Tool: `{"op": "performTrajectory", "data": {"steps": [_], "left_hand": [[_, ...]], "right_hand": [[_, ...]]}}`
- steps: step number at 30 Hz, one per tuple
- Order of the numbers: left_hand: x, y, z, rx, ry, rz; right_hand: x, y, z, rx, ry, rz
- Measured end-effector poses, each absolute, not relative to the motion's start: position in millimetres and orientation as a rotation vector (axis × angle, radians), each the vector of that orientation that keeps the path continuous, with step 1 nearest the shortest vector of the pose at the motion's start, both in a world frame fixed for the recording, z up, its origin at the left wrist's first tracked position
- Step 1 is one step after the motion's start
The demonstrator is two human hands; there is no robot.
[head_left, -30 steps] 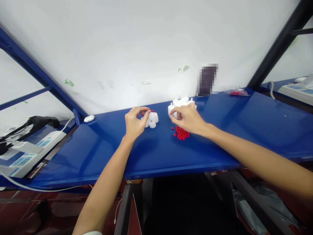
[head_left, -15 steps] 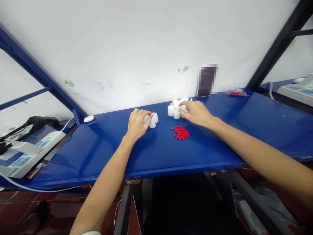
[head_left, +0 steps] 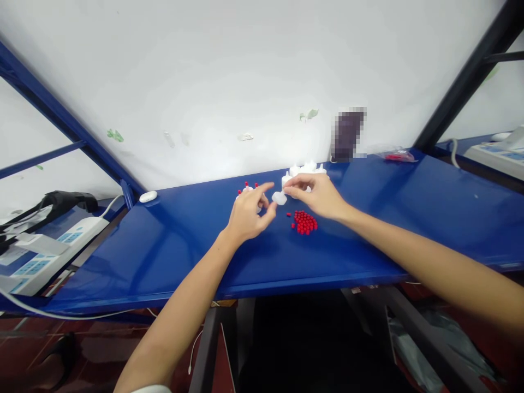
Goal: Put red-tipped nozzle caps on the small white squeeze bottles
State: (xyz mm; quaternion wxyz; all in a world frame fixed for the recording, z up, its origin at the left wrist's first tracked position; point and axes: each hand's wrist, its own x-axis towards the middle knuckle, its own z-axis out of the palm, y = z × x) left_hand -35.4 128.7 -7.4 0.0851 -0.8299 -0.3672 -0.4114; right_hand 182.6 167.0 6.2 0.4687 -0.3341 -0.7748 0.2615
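Note:
My right hand [head_left: 319, 195] pinches a small white plastic cap [head_left: 280, 197] just above the blue table [head_left: 184, 245]. My left hand [head_left: 249, 213] is raised beside it, fingers apart, its fingertips touching or nearly touching the same cap. Under my right wrist lies a pile of several small red beads [head_left: 303, 222]. Behind my right hand stands a cluster of white caps [head_left: 302, 171]. Behind my left hand sits another group of white caps with red tips [head_left: 246, 189].
A white oval object [head_left: 148, 196] lies at the table's back left. A dark blurred item [head_left: 347, 135] leans on the white wall, with a clear bag of red pieces [head_left: 396, 155] beside it. White devices with cables [head_left: 45, 248] sit on the left bench.
My right hand took a white cap from the back cluster and carried it left toward the centre. My left hand left the red-tipped caps and moved right to meet it.

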Motion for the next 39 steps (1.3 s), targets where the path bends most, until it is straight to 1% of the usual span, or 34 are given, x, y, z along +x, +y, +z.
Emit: {"op": "performTrajectory", "data": {"steps": [3, 6, 8, 12, 14, 19, 22, 25, 27, 31, 35, 39], "left_hand": [[-34.0, 129.2, -10.3, -2.582, -1.119, -1.144], [-34.8, 131.5, -11.8, -2.571, -1.059, -1.1], [-35.6, 133.1, -11.9, -2.525, -1.045, -1.115], [-37.1, 134.3, -11.3, -2.422, -1.084, -1.151], [-37.3, 134.1, -11.4, -2.408, -1.074, -1.144], [-36.1, 133.3, -11.9, -2.435, -1.067, -1.11], [-35.7, 133.1, -12.1, -2.459, -1.056, -1.101], [-35.8, 133.0, -12.3, -2.49, -1.035, -1.084], [-36.0, 132.8, -12.7, -2.525, -1.021, -1.073], [-36.4, 132.4, -14.3, -2.587, -0.997, -1.075], [-37.4, 133.3, -16.3, -2.596, -0.986, -1.091], [-38.5, 135.7, -17.8, -2.611, -0.974, -1.124]], "right_hand": [[177.0, 164.4, 2.9, -0.826, -1.837, 0.927], [181.1, 166.1, 1.9, -0.867, -1.879, 1.008], [186.5, 167.0, 2.4, -0.908, -2.016, 0.91], [191.5, 168.3, -0.5, -1.008, -2.415, 0.485], [189.4, 169.5, -4.1, -1.055, -2.538, 0.349], [182.3, 173.6, -7.6, -1.047, -2.563, 0.301], [182.0, 175.2, -3.8, -1.024, -2.379, 0.464], [182.8, 176.4, 0.4, -0.959, -2.058, 0.822], [182.5, 176.9, 1.8, -0.898, -1.855, 0.982], [179.4, 175.5, 0.2, -0.824, -1.633, 1.125], [174.9, 170.3, -1.9, -0.786, -1.554, 1.281], [172.7, 165.6, -2.5, -0.769, -1.546, 1.318]]}}
